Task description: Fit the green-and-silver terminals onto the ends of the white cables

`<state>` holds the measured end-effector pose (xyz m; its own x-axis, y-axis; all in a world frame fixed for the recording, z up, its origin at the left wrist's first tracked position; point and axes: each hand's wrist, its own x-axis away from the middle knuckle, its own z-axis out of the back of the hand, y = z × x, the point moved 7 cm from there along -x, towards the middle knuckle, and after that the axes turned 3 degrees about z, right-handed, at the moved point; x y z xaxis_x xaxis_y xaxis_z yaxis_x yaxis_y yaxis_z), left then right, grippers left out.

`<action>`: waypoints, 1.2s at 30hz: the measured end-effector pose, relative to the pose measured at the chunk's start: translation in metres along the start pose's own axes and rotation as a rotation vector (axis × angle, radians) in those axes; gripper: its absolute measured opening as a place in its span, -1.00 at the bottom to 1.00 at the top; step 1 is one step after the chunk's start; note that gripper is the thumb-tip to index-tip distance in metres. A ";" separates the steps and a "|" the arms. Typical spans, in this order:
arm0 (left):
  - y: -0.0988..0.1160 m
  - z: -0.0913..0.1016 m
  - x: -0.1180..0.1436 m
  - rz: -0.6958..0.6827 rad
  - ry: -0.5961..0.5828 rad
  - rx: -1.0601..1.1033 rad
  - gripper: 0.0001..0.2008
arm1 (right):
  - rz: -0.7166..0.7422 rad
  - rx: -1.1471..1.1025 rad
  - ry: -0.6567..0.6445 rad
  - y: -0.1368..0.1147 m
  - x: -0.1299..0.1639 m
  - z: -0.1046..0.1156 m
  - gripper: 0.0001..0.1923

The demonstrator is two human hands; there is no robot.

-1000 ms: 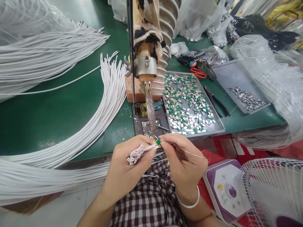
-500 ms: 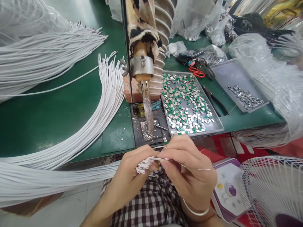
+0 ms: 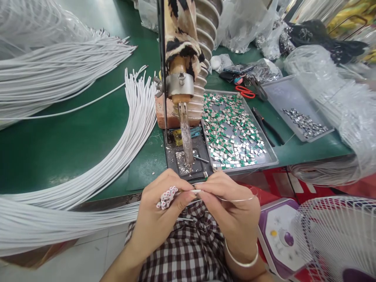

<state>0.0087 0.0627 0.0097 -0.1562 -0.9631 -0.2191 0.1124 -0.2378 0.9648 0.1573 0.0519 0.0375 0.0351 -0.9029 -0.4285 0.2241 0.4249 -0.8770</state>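
My left hand (image 3: 154, 221) is closed around a bundle of white cables (image 3: 167, 197), whose cut ends stick up in a cluster between thumb and fingers. One single white cable (image 3: 196, 191) is pinched between the left thumb and forefinger, with its end reaching my right hand (image 3: 236, 215). The right fingertips are closed at that end, and a thin silvery wire (image 3: 237, 200), looking like solder, runs out along the right hand. Just beyond both hands, a soldering iron (image 3: 185, 135) hangs tip down over a black pad (image 3: 173, 160). A small connector (image 3: 205, 175) lies at the pad's near edge.
A tray (image 3: 274, 159) of many small green-and-silver connectors stands right of the iron. Beyond it are pliers (image 3: 268, 127), red-handled scissors (image 3: 245, 92) and a tray of metal parts (image 3: 282, 92). More white cables (image 3: 117, 152) cover the left. A fan (image 3: 337, 235) stands at lower right.
Both hands have shifted slightly left, and the left hand has turned so the bundle's cut ends face up more. The single cable's end now shows between the two hands' fingertips.
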 end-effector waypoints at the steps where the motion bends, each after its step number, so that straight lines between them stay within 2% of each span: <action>1: -0.001 0.001 0.000 0.003 0.010 0.009 -0.88 | -0.023 -0.027 -0.006 0.001 0.000 -0.001 -0.68; 5: -0.004 0.001 -0.001 0.022 0.033 0.029 -0.90 | -0.148 -0.149 -0.057 0.009 0.000 -0.005 -0.74; 9: -0.005 -0.001 -0.001 0.017 -0.004 0.035 -0.91 | -0.227 -0.146 -0.171 0.018 -0.003 -0.006 -0.77; 11: -0.009 0.001 0.000 0.038 -0.018 0.054 -0.91 | -0.179 0.025 -0.119 0.023 -0.010 0.006 -0.75; 14: -0.018 0.004 0.000 0.081 -0.020 0.088 -0.88 | -0.068 0.592 0.114 0.031 -0.025 0.038 -0.80; 16: -0.022 0.003 0.000 0.093 -0.044 0.097 -0.85 | -0.102 0.889 0.093 0.046 -0.034 0.047 -0.84; 18: -0.024 -0.001 0.001 0.093 -0.078 0.102 -0.86 | -0.130 0.998 0.026 0.060 -0.042 0.050 -0.85; 20: -0.024 -0.005 0.000 0.098 -0.091 0.110 -0.86 | -0.131 0.963 0.026 0.065 -0.045 0.051 -0.89; 23: -0.026 -0.004 0.000 0.152 -0.040 0.108 -0.85 | -0.114 0.844 0.146 0.057 -0.042 0.055 -0.89; 26: -0.027 -0.002 -0.001 0.217 0.020 0.090 -0.85 | -0.107 0.591 0.243 0.043 -0.031 0.050 -0.93; 28: -0.025 -0.002 -0.003 0.236 0.028 0.078 -0.86 | -0.083 0.349 0.135 0.033 -0.024 0.032 -0.92; 30: -0.022 -0.003 -0.004 0.237 0.030 0.074 -0.86 | -0.034 0.244 -0.005 0.022 -0.018 0.012 -0.83; 36: -0.016 -0.001 -0.009 0.204 0.070 0.099 -0.86 | -0.037 0.155 0.015 0.018 -0.012 -0.002 -0.86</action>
<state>0.0094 0.0749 -0.0038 -0.0711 -0.9972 -0.0246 0.0373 -0.0273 0.9989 0.1590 0.0708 0.0268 0.0101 -0.9161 -0.4008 0.3725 0.3754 -0.8487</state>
